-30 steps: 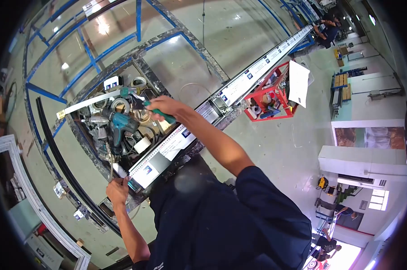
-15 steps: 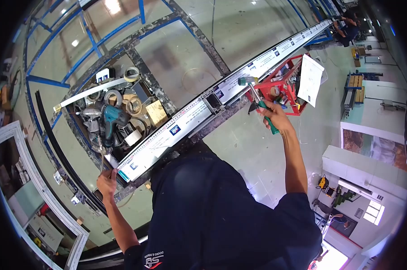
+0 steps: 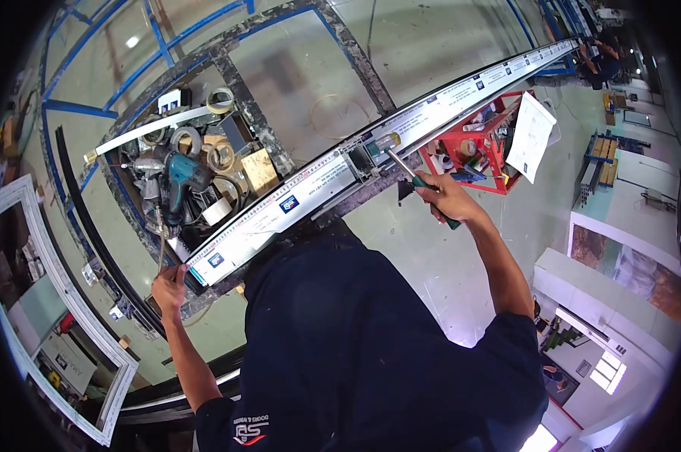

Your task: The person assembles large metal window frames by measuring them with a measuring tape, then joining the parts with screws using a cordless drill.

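A long white profile (image 3: 261,218) with blue labels and a measuring strip along its edge lies diagonally across the bench. My left hand (image 3: 169,289) is closed on the near left end of the profile. In my right hand (image 3: 447,199) is a mallet (image 3: 406,166) with a green handle, its pale head touching or just over a dark block (image 3: 362,162) set across the profile. A second dark tool part hangs below my right hand, too small to make out.
Left of the profile, a bench tray holds a teal drill (image 3: 187,181), tape rolls and a yellowish block (image 3: 260,172). A red tool box (image 3: 493,184) with a white sheet (image 3: 531,135) stands to the right. Another person (image 3: 601,59) is at the profile's far end.
My right hand has moved left and down, bringing the mallet's head from beside the profile to the dark block. My left hand stays at the profile's end. The whole view has shifted slightly.
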Available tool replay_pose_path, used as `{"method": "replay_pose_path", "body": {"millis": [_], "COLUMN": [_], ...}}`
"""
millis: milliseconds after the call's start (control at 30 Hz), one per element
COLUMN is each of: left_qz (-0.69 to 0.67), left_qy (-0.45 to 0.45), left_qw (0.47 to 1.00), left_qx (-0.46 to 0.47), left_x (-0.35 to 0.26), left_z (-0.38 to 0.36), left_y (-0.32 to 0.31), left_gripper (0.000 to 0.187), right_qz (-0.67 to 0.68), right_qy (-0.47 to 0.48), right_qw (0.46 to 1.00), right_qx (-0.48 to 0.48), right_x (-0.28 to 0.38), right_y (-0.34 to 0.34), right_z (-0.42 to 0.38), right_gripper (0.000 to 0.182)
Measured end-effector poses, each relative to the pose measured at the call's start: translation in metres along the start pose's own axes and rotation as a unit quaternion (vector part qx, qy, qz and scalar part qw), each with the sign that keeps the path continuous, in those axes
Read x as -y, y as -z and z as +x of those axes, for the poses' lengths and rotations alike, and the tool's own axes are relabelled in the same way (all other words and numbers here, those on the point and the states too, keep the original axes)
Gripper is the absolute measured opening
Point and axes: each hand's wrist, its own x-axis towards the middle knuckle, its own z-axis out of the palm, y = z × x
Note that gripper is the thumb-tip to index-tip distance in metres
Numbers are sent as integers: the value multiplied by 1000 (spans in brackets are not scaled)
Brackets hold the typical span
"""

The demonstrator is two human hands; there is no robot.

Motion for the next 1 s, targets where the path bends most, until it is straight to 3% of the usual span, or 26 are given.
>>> {"method": "replay_pose_path", "body": {"millis": [200,233,300,333,400,433,467,500,633,733,800,1000], "left_qz": [6,-18,9,16,55,38,25,7,-3,-24,-24,-50], "left_qy": [-4,9,9,38,53,22,30,28,32,51,35,65], "left_qw": [1000,1000,1000,998,994,998,997,999,999,996,995,994], "left_qx": [4,9,16,56,79,43,62,40,39,67,86,78], "left_x": [-5,2,11,11,18,20,18,16,12,13,18,21], "left_z": [-1,0,0,3,9,8,9,9,14,18,19,20], "left_y": [7,1,-6,-4,-8,-8,-4,-1,9,8,5,-5], "left_gripper": [22,23,31,39,45,44,36,33,22,25,17,18], "right_qz": [45,27,2,-88,-20,-14,-46,-57,-107,-155,-168,-183], "right_qy": [-10,2,-6,119,2,-4,-12,-2,-78,-133,-158,-225], "right_qw": [998,998,998,986,997,994,995,995,986,971,964,951], "right_qx": [-43,-64,-65,-73,-72,-106,-89,-80,-100,-126,-132,-109], "right_x": [-7,-8,-23,-60,-39,-42,-40,-53,-32,-8,10,44], "right_y": [5,4,8,21,17,12,17,26,26,36,41,71], "right_z": [2,0,6,26,14,15,18,24,20,17,18,21], "right_gripper": [42,27,15,11,15,31,48,51,48,55,59,71]}}
